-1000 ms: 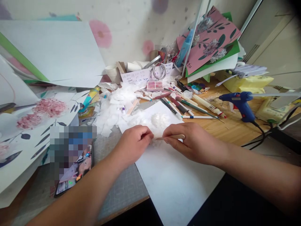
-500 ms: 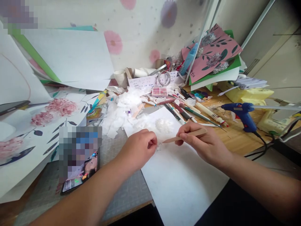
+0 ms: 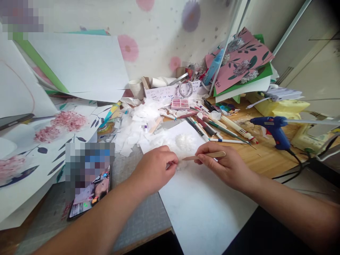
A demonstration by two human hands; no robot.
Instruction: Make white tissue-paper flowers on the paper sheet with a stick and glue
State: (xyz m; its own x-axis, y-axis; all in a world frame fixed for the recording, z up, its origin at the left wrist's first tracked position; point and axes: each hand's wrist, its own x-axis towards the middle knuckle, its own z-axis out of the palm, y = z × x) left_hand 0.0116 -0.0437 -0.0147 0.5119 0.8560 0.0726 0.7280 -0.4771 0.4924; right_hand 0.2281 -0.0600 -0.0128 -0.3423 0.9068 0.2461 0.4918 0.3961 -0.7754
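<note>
Over a white paper sheet (image 3: 207, 202), my right hand (image 3: 223, 163) pinches a flat wooden craft stick (image 3: 209, 155). The stick's narrow tip points left, close to the fingertips of my left hand (image 3: 159, 166). My left fingers are curled and pressed together; what they hold, if anything, I cannot make out. Just behind both hands, a fluffy white tissue-like flower cluster (image 3: 186, 141) lies on the sheet. A heap of white tissue scraps (image 3: 140, 120) spreads behind and left of it.
Left of my arm a phone (image 3: 91, 191) leans on the grey cutting mat (image 3: 143, 219). Several pens and brushes (image 3: 207, 127) lie behind my right hand. A blue glue gun (image 3: 276, 129) stands at the right. Pink flower artwork (image 3: 66, 124) lies at the left.
The craft stick has tilted and turned in my right hand, its rounded end now lower and further left. My right hand shifted slightly left; my left hand stayed almost still.
</note>
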